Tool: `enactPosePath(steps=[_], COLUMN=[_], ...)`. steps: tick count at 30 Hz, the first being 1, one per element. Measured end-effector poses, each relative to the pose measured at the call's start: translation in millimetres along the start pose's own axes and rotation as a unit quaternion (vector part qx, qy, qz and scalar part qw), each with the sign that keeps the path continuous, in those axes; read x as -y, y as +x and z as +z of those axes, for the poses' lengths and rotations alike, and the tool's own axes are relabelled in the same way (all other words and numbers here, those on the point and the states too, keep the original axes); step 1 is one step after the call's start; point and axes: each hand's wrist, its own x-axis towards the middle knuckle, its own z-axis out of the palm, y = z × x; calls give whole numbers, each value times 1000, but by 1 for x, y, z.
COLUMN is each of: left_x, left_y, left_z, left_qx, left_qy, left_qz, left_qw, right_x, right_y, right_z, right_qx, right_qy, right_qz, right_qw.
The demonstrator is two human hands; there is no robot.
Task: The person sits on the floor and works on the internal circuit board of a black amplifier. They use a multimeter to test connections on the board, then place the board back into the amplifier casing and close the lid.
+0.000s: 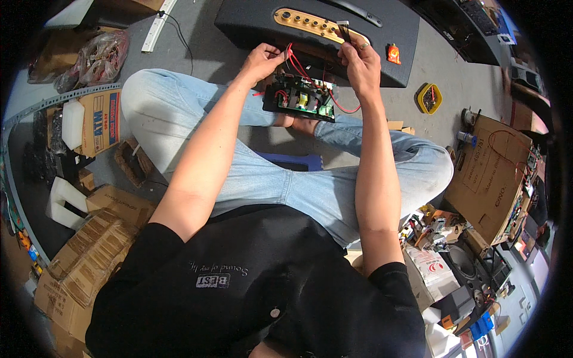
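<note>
My left hand (pixel 262 62) is closed in a pinch on red and dark wires (pixel 289 55) above a green circuit board (pixel 304 101) with a black base, which sits between my legs at the front of a black amplifier cabinet (pixel 245 21). My right hand (pixel 361 65) is closed on a dark multi-wire cable with a white connector (pixel 342 25), held up in front of the cabinet's gold control panel (pixel 301 22). A long red wire loops down to the right of the board, below my right hand.
A yellow tray of small parts (pixel 428 98) and a small orange packet (pixel 393 53) are at right. Cardboard boxes (pixel 483 179), loose electronics and a speaker (pixel 462 262) crowd the right side. Boxes (pixel 89 256), white foam (pixel 64 203), plastic bags (pixel 98 56) and a power strip (pixel 156 27) are at left.
</note>
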Motion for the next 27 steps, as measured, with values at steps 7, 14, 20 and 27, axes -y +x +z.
enactPosePath(steps=[7,14,20,27], left_x=[-1,-32,-47,-26], left_y=[0,-16,-23,-15], left_z=[-2,-11,-17,-17], left_qx=[43,211,213,185], left_qy=[-3,-174,-197,-116], left_qz=[-16,-73,-86,-53], left_qw=[999,959,953,975], right_x=[3,8,0,9], right_y=[1,-2,-1,-2], right_z=[3,3,3,8], right_qx=[-5,-1,-8,17], right_qy=[-17,-25,-9,-26], right_qz=[-7,7,-2,-6], right_qw=[1000,1000,1000,1000])
